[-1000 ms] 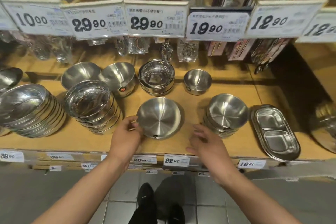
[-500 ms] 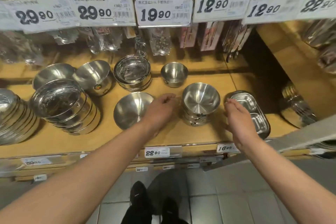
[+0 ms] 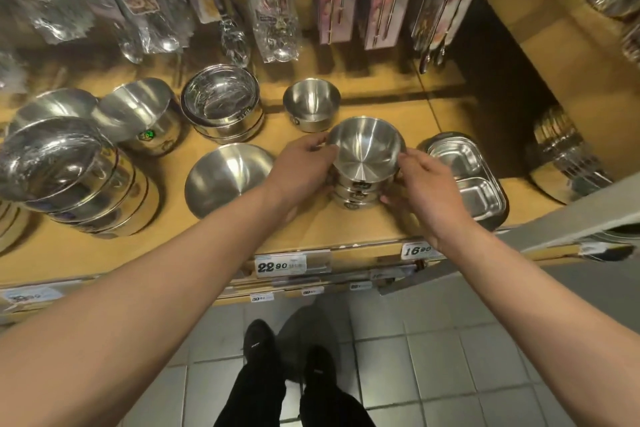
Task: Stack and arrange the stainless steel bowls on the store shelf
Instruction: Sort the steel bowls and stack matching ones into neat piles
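Bowl stack (image 3: 362, 180) held near shelf (image 3: 311, 232) front edge, beside divided tray (image 3: 465, 177). Left hand (image 3: 301, 170) and right hand (image 3: 420, 184) fingers curled on stack sides. Stack best gripped low, kept level, rims aligned, tray avoided.

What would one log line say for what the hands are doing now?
left hand: grips bowl stack | right hand: grips stack's other side | stack: on shelf | tray: right of stack
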Demonstrator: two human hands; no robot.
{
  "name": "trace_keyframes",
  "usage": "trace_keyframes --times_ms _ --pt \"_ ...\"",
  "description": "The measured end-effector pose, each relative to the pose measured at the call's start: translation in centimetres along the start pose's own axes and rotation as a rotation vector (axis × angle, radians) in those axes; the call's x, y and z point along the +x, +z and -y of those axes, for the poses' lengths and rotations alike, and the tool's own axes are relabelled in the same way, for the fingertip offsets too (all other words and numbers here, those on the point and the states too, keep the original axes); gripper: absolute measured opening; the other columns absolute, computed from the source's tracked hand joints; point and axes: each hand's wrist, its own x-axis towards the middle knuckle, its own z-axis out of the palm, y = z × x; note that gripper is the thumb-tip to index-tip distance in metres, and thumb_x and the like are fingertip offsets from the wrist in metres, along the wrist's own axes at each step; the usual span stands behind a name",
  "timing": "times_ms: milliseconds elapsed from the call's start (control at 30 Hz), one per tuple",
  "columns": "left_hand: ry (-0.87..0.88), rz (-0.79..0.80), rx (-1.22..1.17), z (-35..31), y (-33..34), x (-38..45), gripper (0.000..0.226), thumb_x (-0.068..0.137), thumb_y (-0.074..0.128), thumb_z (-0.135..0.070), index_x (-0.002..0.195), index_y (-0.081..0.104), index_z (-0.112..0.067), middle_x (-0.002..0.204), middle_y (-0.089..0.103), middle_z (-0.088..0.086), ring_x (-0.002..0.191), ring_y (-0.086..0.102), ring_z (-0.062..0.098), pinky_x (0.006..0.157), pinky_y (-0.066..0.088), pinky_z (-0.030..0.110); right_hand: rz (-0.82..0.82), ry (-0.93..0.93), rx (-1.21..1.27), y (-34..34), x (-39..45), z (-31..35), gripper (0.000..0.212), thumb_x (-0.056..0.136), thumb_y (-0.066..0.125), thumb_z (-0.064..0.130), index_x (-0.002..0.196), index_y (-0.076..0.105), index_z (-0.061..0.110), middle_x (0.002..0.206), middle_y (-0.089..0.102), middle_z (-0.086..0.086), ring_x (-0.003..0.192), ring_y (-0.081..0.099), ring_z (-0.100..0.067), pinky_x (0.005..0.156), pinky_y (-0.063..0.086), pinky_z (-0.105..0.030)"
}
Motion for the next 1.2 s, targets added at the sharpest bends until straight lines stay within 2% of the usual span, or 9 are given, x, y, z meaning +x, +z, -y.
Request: trace_keyframes --times_ms 100,200,333,467,600,767,900,1067,1200 --pt "-0.017 0.016 0.002 -0.1 -0.2 0.2 0.024 0.103 0.053 -0.014 0.116 0.070 -0.025 0.101 0.072 0.005 0.082 0.064 0.014 0.075 0.058 0.035 -0.009 0.004 0.045 0.4 -0.1 -0.1 0.023 0.104 0.050 0.023 0.113 0.070 0.017 0.113 0.071 -0.012 0.091 0.068 -0.020 0.079 0.061 -0.039" --pt "-0.027 0.036 0.014 0.0 -0.5 0.5 0.028 0.103 0.054 -0.015 0.124 0.070 -0.022 0.104 0.072 0.003 0.086 0.064 0.014 0.076 0.058 0.034 -0.024 0.008 0.074 0.7 0.0 -0.4 0.019 0.104 0.051 0.022 0.107 0.070 0.020 0.102 0.071 -0.008 0.083 0.067 -0.018 0.074 0.061 -0.036" --pt "-0.041 0.045 0.033 0.1 -0.8 0.9 0.030 0.102 0.054 -0.017 0.127 0.068 -0.026 0.101 0.071 -0.003 0.089 0.066 0.013 0.087 0.060 0.039 -0.038 0.004 0.071 0.9 0.0 -0.7 0.020 0.103 0.051 0.023 0.112 0.069 0.018 0.109 0.071 -0.014 0.089 0.065 -0.022 0.075 0.061 -0.037" --pt "-0.064 0.022 0.019 0.4 -0.7 1.2 0.024 0.101 0.055 -0.021 0.118 0.067 -0.035 0.100 0.070 -0.006 0.089 0.064 0.013 0.091 0.059 0.045 -0.041 0.015 0.077 0.8 0.2 -0.7 0.018 0.103 0.051 0.024 0.111 0.067 0.020 0.110 0.070 -0.011 0.089 0.066 -0.020 0.075 0.063 -0.037" --pt "-0.144 0.053 -0.017 0.4 -0.3 1.0 0.027 0.103 0.050 -0.027 0.128 0.057 -0.033 0.122 0.064 0.002 0.105 0.065 0.024 0.092 0.059 0.049 -0.019 0.025 0.066 0.7 0.6 -0.5 0.016 0.103 0.050 0.025 0.104 0.067 0.023 0.102 0.069 -0.001 0.089 0.066 -0.015 0.078 0.063 -0.041" --pt "-0.142 0.065 -0.039 1.0 0.1 0.7 0.031 0.105 0.049 -0.025 0.134 0.050 -0.034 0.113 0.068 0.006 0.092 0.068 0.022 0.081 0.061 0.037 0.030 0.025 0.006 0.0 1.0 0.1 0.019 0.103 0.049 0.026 0.107 0.067 0.022 0.106 0.070 -0.003 0.098 0.069 -0.021 0.078 0.064 -0.038" --pt "-0.115 0.054 -0.026 1.1 0.1 0.5 0.035 0.106 0.047 -0.023 0.140 0.049 -0.033 0.115 0.068 0.008 0.093 0.067 0.021 0.083 0.061 0.039 0.043 0.015 -0.024 -0.2 0.9 0.3 0.021 0.104 0.049 0.025 0.107 0.069 0.020 0.111 0.071 -0.007 0.104 0.069 -0.025 0.083 0.063 -0.043" --pt "-0.073 0.040 -0.005 0.7 -0.1 0.8 0.034 0.106 0.047 -0.020 0.137 0.052 -0.033 0.100 0.068 -0.001 0.082 0.065 0.012 0.088 0.061 0.048 0.036 -0.001 0.002 0.1 0.6 0.4 0.021 0.104 0.049 0.023 0.107 0.069 0.020 0.104 0.073 -0.004 0.091 0.070 -0.017 0.085 0.062 -0.047" --pt "-0.089 0.061 0.002 0.6 -0.3 1.0 0.032 0.106 0.047 -0.020 0.134 0.055 -0.033 0.098 0.068 -0.002 0.080 0.064 0.009 0.091 0.061 0.047 0.023 0.018 0.040 0.4 0.5 0.1 0.020 0.104 0.049 0.022 0.107 0.068 0.018 0.102 0.071 -0.004 0.089 0.070 -0.018 0.085 0.063 -0.046"
